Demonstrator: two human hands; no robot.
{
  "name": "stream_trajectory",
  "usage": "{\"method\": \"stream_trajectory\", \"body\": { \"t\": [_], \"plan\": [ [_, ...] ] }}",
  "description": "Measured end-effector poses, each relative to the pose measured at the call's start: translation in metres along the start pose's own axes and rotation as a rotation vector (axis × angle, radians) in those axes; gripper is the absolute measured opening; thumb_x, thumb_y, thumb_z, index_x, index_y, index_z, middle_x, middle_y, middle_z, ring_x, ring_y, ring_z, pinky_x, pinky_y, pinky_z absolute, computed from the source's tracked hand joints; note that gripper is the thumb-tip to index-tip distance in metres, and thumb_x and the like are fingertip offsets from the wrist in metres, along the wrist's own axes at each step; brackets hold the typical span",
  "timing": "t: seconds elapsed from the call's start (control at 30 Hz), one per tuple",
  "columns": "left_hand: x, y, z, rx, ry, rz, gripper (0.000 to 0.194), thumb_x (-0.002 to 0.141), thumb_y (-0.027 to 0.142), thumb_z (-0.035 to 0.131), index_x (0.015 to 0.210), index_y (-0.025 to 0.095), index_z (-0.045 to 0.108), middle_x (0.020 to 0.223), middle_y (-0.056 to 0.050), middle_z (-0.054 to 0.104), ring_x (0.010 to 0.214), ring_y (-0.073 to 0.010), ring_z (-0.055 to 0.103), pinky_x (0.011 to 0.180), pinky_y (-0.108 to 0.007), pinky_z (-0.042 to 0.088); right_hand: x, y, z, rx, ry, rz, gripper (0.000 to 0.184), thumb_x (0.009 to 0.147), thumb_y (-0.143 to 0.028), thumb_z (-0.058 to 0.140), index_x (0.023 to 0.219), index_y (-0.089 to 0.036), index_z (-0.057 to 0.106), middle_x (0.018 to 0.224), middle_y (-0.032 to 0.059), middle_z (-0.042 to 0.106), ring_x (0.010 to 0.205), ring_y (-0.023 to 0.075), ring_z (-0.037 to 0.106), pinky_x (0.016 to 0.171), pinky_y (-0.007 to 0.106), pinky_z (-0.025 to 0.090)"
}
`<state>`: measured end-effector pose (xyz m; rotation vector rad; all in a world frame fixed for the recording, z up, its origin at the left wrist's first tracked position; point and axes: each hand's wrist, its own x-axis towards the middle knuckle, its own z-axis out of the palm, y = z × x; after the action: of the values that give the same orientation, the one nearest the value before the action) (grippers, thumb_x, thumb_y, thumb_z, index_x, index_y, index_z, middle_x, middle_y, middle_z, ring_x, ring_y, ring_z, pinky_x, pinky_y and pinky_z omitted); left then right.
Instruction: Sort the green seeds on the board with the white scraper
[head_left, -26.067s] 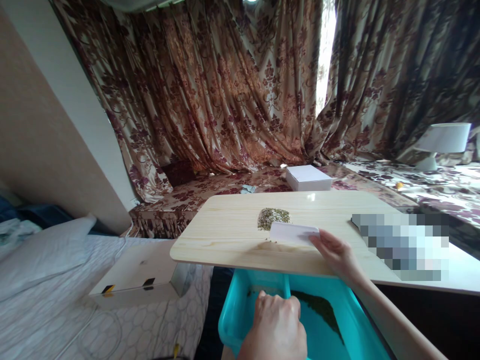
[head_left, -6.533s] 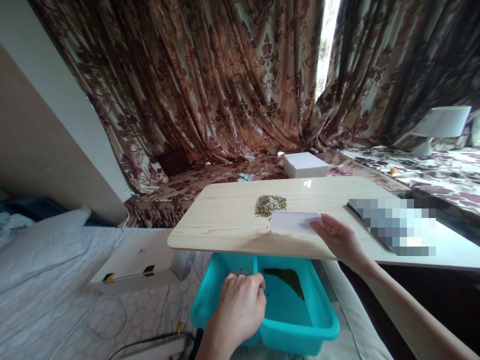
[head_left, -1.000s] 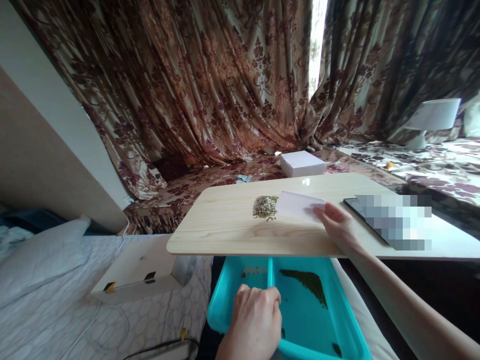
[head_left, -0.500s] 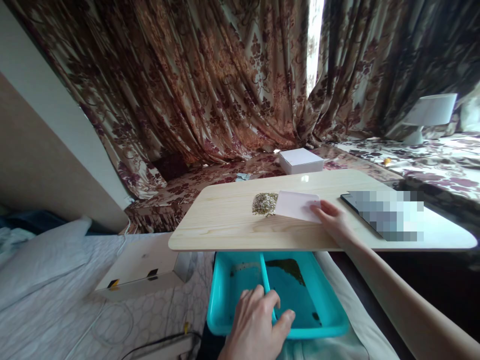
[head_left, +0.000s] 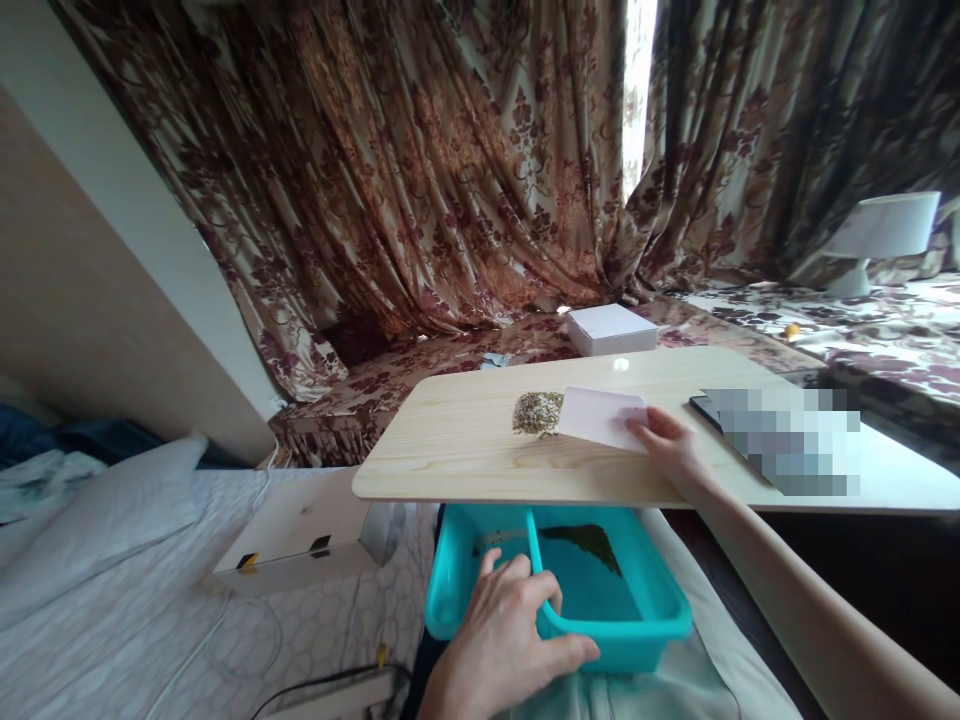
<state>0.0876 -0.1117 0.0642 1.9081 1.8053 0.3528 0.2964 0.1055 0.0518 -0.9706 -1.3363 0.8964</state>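
A small pile of green and pale grains (head_left: 537, 412) lies on a light wooden board (head_left: 465, 450). My right hand (head_left: 675, 452) pinches a white plastic scraper card (head_left: 602, 417) whose left edge touches the pile. Below the board's front edge sits a teal two-compartment bin (head_left: 637, 640) with dark green grains in its right half. My left hand (head_left: 510, 640) grips the bin's near rim by the divider, thumb outside, fingers over the edge.
A blurred dark device (head_left: 780, 440) lies on the board's right part. A white box (head_left: 611, 328) sits behind on patterned fabric, a white lamp (head_left: 877, 235) far right. A flat white carton (head_left: 300, 535) and a cable (head_left: 330, 680) rest on the bed at left. Heavy curtains (head_left: 450, 160) hang behind.
The scraper went from the pile's near side to its right side and now presses against it. My left hand opened from a fist and took the bin's rim; the bin shifted slightly.
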Motion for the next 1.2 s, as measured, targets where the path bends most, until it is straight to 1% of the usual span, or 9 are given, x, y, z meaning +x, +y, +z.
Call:
{"method": "stream_trajectory", "body": {
  "t": [0.1,0.23,0.37,0.57,0.63,0.77,0.83,1.07,1.2],
  "plan": [
    [0.004,0.0,-0.007,0.004,0.025,0.014,0.033,0.073,0.057,0.067,0.082,0.026,0.061,0.088,0.003,0.055,0.103,-0.019,0.052,0.111,-0.04,0.019,-0.001,0.001,-0.002,-0.008,-0.013,-0.007,0.02,0.067,-0.039,0.071,0.081,-0.024,0.07,0.086,0.0032,0.077,0.08,0.0238,0.071,0.07,0.034,0.057],
    [0.007,-0.002,-0.009,0.007,0.071,0.0,0.033,0.072,0.056,0.067,0.079,0.025,0.059,0.086,0.002,0.055,0.102,-0.0207,0.05,0.102,-0.036,0.03,-0.001,0.002,-0.004,-0.015,-0.013,-0.003,0.022,0.068,-0.04,0.071,0.083,-0.023,0.071,0.084,0.0036,0.077,0.083,0.0241,0.071,0.076,0.035,0.056],
    [0.007,-0.006,-0.01,0.006,0.091,-0.04,0.032,0.072,0.055,0.066,0.077,0.024,0.057,0.087,0.002,0.054,0.101,-0.0209,0.048,0.094,-0.032,0.035,0.008,0.003,0.006,0.054,-0.013,-0.028,0.03,0.068,-0.046,0.072,0.084,-0.021,0.071,0.085,0.0051,0.077,0.084,0.0244,0.071,0.079,0.038,0.056],
    [0.009,-0.016,-0.007,0.007,0.03,-0.081,0.032,0.067,0.053,0.07,0.077,0.025,0.056,0.091,0.002,0.053,0.118,-0.0243,0.041,0.106,-0.034,0.026,0.019,0.006,0.023,0.101,-0.041,-0.057,0.037,0.065,-0.053,0.074,0.082,-0.02,0.071,0.085,0.0064,0.077,0.083,0.0245,0.072,0.081,0.04,0.057],
    [0.011,-0.017,-0.005,0.005,0.02,-0.089,0.033,0.066,0.053,0.07,0.077,0.025,0.056,0.093,0.002,0.052,0.121,-0.0252,0.039,0.108,-0.036,0.024,0.017,0.007,0.023,0.092,-0.049,-0.065,0.038,0.066,-0.054,0.073,0.084,-0.02,0.071,0.086,0.0066,0.077,0.084,0.0247,0.072,0.081,0.039,0.057],
    [0.011,-0.017,-0.002,0.006,0.012,-0.083,0.031,0.066,0.051,0.07,0.075,0.025,0.055,0.09,0.002,0.051,0.114,-0.0237,0.044,0.11,-0.038,0.021,0.012,0.006,0.02,0.098,-0.031,-0.067,0.038,0.068,-0.053,0.072,0.087,-0.021,0.07,0.091,0.0069,0.077,0.086,0.024,0.071,0.08,0.038,0.056],
    [0.011,-0.017,-0.002,0.004,0.007,-0.086,0.032,0.066,0.051,0.07,0.075,0.025,0.055,0.091,0.002,0.051,0.115,-0.0242,0.043,0.111,-0.039,0.02,0.012,0.005,0.021,0.106,-0.016,-0.062,0.037,0.067,-0.053,0.073,0.086,-0.021,0.07,0.089,0.0065,0.077,0.084,0.0237,0.071,0.08,0.038,0.056],
    [0.012,-0.021,-0.007,-0.026,-0.007,-0.112,0.032,0.065,0.052,0.07,0.078,0.025,0.057,0.097,0.0,0.053,0.125,-0.0277,0.035,0.109,-0.039,0.024,0.014,0.005,0.023,0.127,-0.034,-0.023,0.037,0.063,-0.051,0.076,0.083,-0.021,0.069,0.084,0.0056,0.077,0.082,0.0236,0.071,0.082,0.039,0.055],
    [0.011,-0.019,-0.009,-0.037,-0.018,-0.123,0.032,0.065,0.051,0.07,0.078,0.025,0.056,0.097,0.0,0.054,0.126,-0.0281,0.034,0.11,-0.039,0.023,0.012,0.005,0.023,0.116,-0.062,-0.018,0.035,0.064,-0.05,0.075,0.085,-0.022,0.07,0.084,0.0053,0.077,0.083,0.0233,0.071,0.083,0.038,0.055]
  ]
}}
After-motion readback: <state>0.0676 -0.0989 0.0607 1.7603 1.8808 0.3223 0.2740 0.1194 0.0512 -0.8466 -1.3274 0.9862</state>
